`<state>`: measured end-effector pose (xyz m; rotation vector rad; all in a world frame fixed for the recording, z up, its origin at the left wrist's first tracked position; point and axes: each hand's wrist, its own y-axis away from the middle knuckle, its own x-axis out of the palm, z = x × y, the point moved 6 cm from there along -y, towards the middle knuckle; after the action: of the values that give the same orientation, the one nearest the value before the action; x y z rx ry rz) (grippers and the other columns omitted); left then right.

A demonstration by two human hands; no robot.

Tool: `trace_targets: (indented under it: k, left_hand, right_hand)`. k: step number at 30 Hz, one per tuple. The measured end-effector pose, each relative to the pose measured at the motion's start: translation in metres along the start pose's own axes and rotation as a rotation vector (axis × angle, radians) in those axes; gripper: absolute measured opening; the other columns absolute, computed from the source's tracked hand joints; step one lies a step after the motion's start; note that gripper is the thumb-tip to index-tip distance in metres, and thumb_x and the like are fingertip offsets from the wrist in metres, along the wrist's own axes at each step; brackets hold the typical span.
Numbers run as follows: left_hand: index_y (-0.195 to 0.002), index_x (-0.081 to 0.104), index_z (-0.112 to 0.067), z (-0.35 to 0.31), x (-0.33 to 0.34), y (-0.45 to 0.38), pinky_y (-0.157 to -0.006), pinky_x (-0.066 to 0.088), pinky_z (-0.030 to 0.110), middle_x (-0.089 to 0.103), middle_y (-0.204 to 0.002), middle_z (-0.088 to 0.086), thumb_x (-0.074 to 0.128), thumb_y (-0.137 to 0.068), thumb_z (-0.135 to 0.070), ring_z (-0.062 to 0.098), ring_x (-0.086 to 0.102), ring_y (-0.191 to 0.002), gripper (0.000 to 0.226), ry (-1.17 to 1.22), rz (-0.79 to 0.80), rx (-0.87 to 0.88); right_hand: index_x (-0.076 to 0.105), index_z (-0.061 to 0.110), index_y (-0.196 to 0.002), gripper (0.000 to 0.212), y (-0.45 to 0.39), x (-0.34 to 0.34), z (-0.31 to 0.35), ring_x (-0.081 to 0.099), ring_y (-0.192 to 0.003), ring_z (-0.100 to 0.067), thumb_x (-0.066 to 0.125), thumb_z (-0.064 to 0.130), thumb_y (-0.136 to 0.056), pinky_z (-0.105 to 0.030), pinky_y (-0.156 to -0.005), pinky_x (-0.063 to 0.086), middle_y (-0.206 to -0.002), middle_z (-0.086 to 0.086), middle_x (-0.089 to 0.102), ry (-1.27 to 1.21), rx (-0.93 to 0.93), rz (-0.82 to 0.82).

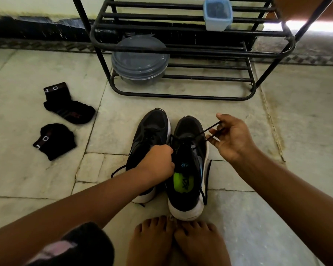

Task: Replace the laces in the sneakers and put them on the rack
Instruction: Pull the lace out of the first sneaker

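Observation:
Two black sneakers with white soles stand side by side on the floor, toes pointing away from me. The left sneaker (152, 129) is partly covered by my left arm. The right sneaker (188, 169) has a green insole. My left hand (158, 160) is closed at the tongue of the right sneaker, gripping it or its lace. My right hand (233, 137) is raised to the right of that shoe and pinches a black lace (210, 131) that runs taut from the eyelets. A black metal shoe rack (181, 48) stands just beyond the shoes.
A round grey lidded container (140, 60) sits on the rack's low shelf and a small blue lidded box (217, 14) on a higher shelf. Two black socks (69, 106) (54, 141) lie on the tiled floor at left. My bare feet (177, 242) rest behind the sneakers.

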<state>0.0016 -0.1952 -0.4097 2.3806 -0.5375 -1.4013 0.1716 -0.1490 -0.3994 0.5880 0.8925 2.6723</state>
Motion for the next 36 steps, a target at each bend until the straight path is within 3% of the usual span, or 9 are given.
trace_targets:
  k: [4, 7, 10, 15, 19, 24, 28, 32, 36]
  left_hand:
    - [-0.059, 0.034, -0.013, -0.001, -0.001, 0.001, -0.045, 0.027, 0.018, 0.041, -0.06, 0.003, 0.051, -0.087, -0.004, 0.014, 0.04, -0.053, 0.034, -0.01, -0.005, 0.004]
    - [-0.059, 0.033, -0.013, 0.0, -0.001, 0.0, -0.044, 0.026, 0.018, 0.04, -0.06, 0.003, 0.051, -0.086, -0.004, 0.014, 0.038, -0.052, 0.034, -0.026, -0.009, 0.006]
    - [-0.059, 0.032, -0.013, 0.001, -0.001, 0.0, -0.044, 0.025, 0.018, 0.038, -0.06, 0.003, 0.052, -0.087, -0.004, 0.013, 0.037, -0.052, 0.036, -0.03, -0.009, 0.01]
    - [-0.059, 0.032, -0.012, 0.0, -0.001, 0.0, -0.043, 0.024, 0.018, 0.039, -0.059, 0.003, 0.052, -0.086, -0.002, 0.013, 0.037, -0.051, 0.035, -0.024, -0.007, 0.012]
    - [-0.058, 0.031, -0.013, 0.0, -0.002, 0.001, -0.042, 0.023, 0.018, 0.037, -0.058, 0.003, 0.051, -0.086, -0.002, 0.013, 0.035, -0.05, 0.036, -0.03, -0.013, 0.018]
    - [-0.058, 0.034, -0.011, 0.001, -0.001, 0.001, -0.044, 0.026, 0.019, 0.04, -0.058, 0.003, 0.053, -0.084, -0.002, 0.014, 0.038, -0.052, 0.034, -0.013, -0.011, 0.011]
    - [-0.058, 0.035, -0.012, 0.0, -0.002, 0.001, -0.044, 0.026, 0.019, 0.041, -0.058, 0.003, 0.053, -0.085, -0.003, 0.013, 0.039, -0.052, 0.034, -0.013, -0.011, 0.02]
    - [-0.058, 0.036, -0.012, 0.0, 0.0, 0.001, -0.044, 0.028, 0.019, 0.041, -0.059, 0.004, 0.052, -0.086, -0.004, 0.014, 0.04, -0.052, 0.033, -0.031, -0.024, 0.021]
    - [-0.062, 0.042, -0.012, 0.003, 0.001, 0.0, -0.046, 0.032, 0.021, 0.047, -0.062, 0.004, 0.053, -0.085, -0.007, 0.017, 0.046, -0.056, 0.026, 0.008, -0.016, 0.001]
  right_hand:
    - [0.053, 0.013, -0.082, 0.008, 0.001, 0.002, -0.003, 0.052, -0.071, -0.017, 0.058, 0.012, -0.089, -0.033, -0.06, 0.051, -0.072, -0.001, 0.043, -0.052, 0.012, 0.023]
    - [0.05, 0.014, -0.077, 0.015, -0.002, 0.0, 0.016, 0.037, -0.046, -0.007, 0.057, 0.009, -0.09, -0.019, -0.039, 0.03, -0.067, 0.002, 0.041, 0.057, -0.09, 0.082]
    - [0.053, 0.013, -0.074, 0.018, 0.001, 0.006, 0.034, 0.032, -0.042, -0.006, 0.06, 0.011, -0.089, -0.018, -0.036, 0.027, -0.06, 0.002, 0.04, 0.575, -0.264, 0.225]
    - [0.069, 0.01, -0.079, 0.015, 0.007, 0.012, 0.005, 0.051, -0.055, -0.008, 0.067, 0.024, -0.086, -0.02, -0.051, 0.036, -0.067, 0.0, 0.061, 1.644, -0.281, 0.409]
    - [0.068, 0.015, -0.07, 0.018, 0.01, 0.011, 0.009, 0.046, -0.048, -0.004, 0.064, 0.019, -0.087, -0.023, -0.053, 0.035, -0.058, 0.003, 0.061, 1.438, -0.26, 0.379]
    - [0.063, 0.014, -0.072, 0.017, 0.0, -0.016, 0.053, 0.053, -0.066, -0.015, 0.058, 0.015, -0.088, -0.025, -0.06, 0.042, -0.071, -0.004, 0.06, 0.952, -0.345, -0.004]
    - [0.061, 0.014, -0.095, 0.013, -0.006, -0.037, 0.047, 0.057, -0.082, -0.019, 0.054, 0.024, -0.091, -0.027, -0.063, 0.042, -0.083, 0.001, 0.059, 0.524, -0.203, -0.086]
    - [0.044, 0.013, -0.128, 0.057, 0.005, -0.021, 0.006, 0.052, -0.099, -0.016, 0.065, 0.044, -0.084, -0.031, -0.074, 0.045, -0.11, 0.0, 0.053, 0.963, -0.311, -0.044]
    - [0.046, 0.017, -0.102, 0.046, 0.028, 0.01, -0.039, 0.057, -0.086, -0.019, 0.06, 0.057, -0.082, -0.034, -0.069, 0.05, -0.098, -0.002, 0.053, 1.538, -0.473, 0.209]
